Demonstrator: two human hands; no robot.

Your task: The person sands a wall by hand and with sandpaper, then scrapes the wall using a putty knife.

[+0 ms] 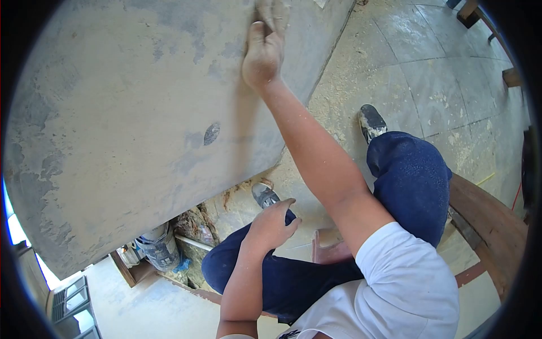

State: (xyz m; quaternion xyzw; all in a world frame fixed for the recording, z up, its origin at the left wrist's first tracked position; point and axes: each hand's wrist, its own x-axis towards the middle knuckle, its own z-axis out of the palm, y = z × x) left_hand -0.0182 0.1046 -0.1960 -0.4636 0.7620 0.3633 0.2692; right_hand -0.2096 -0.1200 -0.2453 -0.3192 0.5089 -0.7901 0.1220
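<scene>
A large grey panel [130, 113] with a patchy, dusty surface fills the upper left. My right hand [264, 59] reaches up onto its face near the right edge, fingers stretched upward and slightly blurred. Whether anything thin lies beneath those fingers is hidden. A dark oval spot [212, 133] marks the panel below that hand. My left hand [272, 225] is over my left knee, thumb and forefinger apart, holding nothing visible.
My shoes [372, 121] rest on a dusty tiled floor [435, 85]. A stained bucket [160, 248] stands under the panel's lower edge. A curved wooden piece [491, 220] is at my right. Wooden legs [468, 14] show at upper right.
</scene>
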